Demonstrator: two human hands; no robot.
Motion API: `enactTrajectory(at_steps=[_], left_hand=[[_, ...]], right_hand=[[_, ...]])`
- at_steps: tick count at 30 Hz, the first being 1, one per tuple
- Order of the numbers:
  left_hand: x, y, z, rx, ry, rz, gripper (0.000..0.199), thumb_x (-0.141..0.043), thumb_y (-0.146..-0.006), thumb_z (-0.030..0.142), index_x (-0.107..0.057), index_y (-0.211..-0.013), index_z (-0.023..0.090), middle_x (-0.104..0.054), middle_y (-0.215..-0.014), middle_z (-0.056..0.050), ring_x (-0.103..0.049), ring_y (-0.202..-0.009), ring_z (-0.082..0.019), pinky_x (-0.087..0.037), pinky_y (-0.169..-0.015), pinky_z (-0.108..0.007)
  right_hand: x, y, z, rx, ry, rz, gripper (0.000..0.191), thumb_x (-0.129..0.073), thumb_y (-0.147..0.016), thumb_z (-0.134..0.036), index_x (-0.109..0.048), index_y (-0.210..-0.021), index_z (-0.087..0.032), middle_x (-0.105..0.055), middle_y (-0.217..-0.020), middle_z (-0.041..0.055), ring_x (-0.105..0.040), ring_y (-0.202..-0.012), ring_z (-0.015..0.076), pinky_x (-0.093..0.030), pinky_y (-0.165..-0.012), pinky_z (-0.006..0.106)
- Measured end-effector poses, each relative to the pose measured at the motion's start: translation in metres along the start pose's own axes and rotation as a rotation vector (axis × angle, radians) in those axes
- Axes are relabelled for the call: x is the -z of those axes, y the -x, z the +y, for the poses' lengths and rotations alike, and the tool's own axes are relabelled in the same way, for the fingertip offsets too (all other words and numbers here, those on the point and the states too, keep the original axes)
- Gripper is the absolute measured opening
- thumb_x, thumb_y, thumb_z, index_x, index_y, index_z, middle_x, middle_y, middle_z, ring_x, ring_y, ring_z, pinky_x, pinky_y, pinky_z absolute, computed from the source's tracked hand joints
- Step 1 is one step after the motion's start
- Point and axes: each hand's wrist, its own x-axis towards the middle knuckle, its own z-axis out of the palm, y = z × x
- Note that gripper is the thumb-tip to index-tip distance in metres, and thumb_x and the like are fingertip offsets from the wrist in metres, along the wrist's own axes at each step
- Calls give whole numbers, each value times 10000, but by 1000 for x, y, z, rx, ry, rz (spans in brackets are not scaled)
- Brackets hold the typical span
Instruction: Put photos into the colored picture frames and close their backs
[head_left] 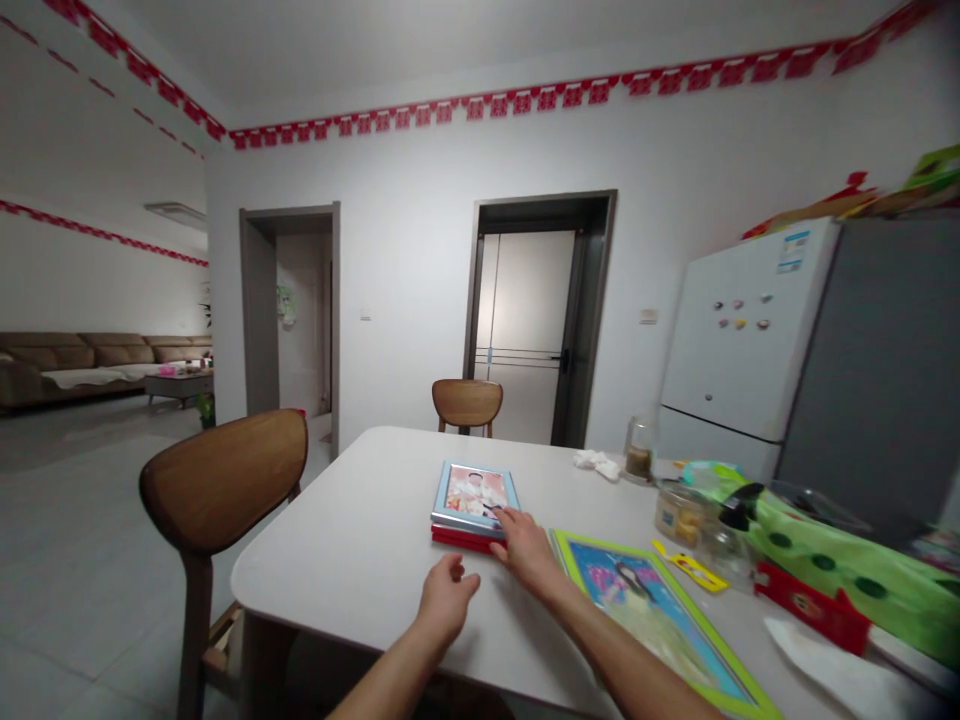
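A small light-blue picture frame [475, 493] lies face up on top of a red item [459, 538], which may be another frame. The two are stacked on the white table [337, 520]. My right hand [526, 548] is at the stack's front right corner, fingers over the blue frame and thumb by the red edge. In front of the stack, my left hand [448, 600] is lifted, with fingers bent, thumb apart and nothing in it. Beneath my right forearm lies a larger green-edged picture frame [667, 625], showing a figure in a pale dress on blue.
At right stand a glass jar [640, 455], a clear food tub [679, 512], a green bag [847, 570] and a red box [814, 605]. White tissue [598, 463] lies near the far edge. Wooden chairs stand left [225, 480] and behind [466, 402]; a fridge [742, 330] stands beyond.
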Motion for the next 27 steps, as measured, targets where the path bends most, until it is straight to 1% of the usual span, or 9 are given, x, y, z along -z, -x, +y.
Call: enactTrajectory(at_steps=[3,6,10,13,15,19,23,25,27], left_hand=[[12,-4,-5,64,107,15,392,-576,-696,228,-492,-1043,66,-585,-926,-92,-544,-867,-160,-394,-755,-231],[19,-4,-5,128,239,1,435,-590,-691,357,-503,-1020,86,-596,-789,-54,-573,-730,-151,-425,-668,-250],[19,8,4,120,441,-36,433,-511,-741,439,-512,-1024,111,-614,-836,-79,-590,-733,-164,-445,-650,-263],[16,27,16,-6,627,15,404,-491,-756,401,-506,-1054,128,-595,-1001,-93,-568,-882,-195,-445,-722,-265],[16,44,25,-100,645,49,411,-518,-730,380,-525,-1036,105,-592,-1025,-104,-556,-916,-221,-442,-758,-272],[20,80,44,-332,354,14,397,-492,-739,280,-498,-1103,121,-576,-1074,-79,-519,-987,-217,-404,-852,-283],[28,110,53,-695,-124,-113,441,-449,-745,195,-441,-1182,132,-466,-1212,-88,-410,-1119,-209,-303,-960,-304],[31,117,50,-828,-380,-201,437,-432,-765,200,-432,-1192,110,-424,-1241,-124,-372,-1150,-219,-276,-977,-313],[33,119,41,-875,-594,-270,418,-429,-781,203,-439,-1188,110,-420,-1237,-151,-380,-1142,-236,-296,-964,-319]], right_hand=[[-7,-13,-21,74,-4,-3,304,-444,-800,-319,-476,-1060,-166,-511,-1076,58,-519,-906,158,-443,-763,376],[-7,-8,-35,151,-4,-10,228,-510,-748,-242,-532,-946,-131,-552,-988,73,-505,-916,186,-405,-798,376],[-4,32,-51,244,-84,-23,231,-513,-655,-144,-538,-884,-154,-574,-951,79,-502,-902,189,-380,-822,316],[8,68,-60,236,-377,-16,309,-527,-626,-189,-532,-934,-180,-559,-1038,94,-488,-976,212,-352,-884,338],[22,83,-65,143,-597,-29,357,-562,-614,-286,-535,-959,-196,-543,-1097,95,-469,-1033,231,-336,-913,358],[60,95,-69,-169,-1088,-46,572,-491,-647,-508,-432,-1140,-223,-479,-1209,82,-443,-1095,225,-374,-881,367],[84,108,-61,-379,-1554,-98,628,-395,-667,-590,-356,-1206,-269,-529,-1165,55,-513,-1015,226,-455,-744,361],[87,117,-54,-433,-1641,-129,625,-421,-646,-582,-407,-1175,-248,-594,-1068,59,-555,-943,238,-468,-701,361],[84,124,-44,-476,-1604,-156,609,-475,-618,-538,-458,-1138,-220,-637,-971,68,-584,-873,245,-470,-681,359]])
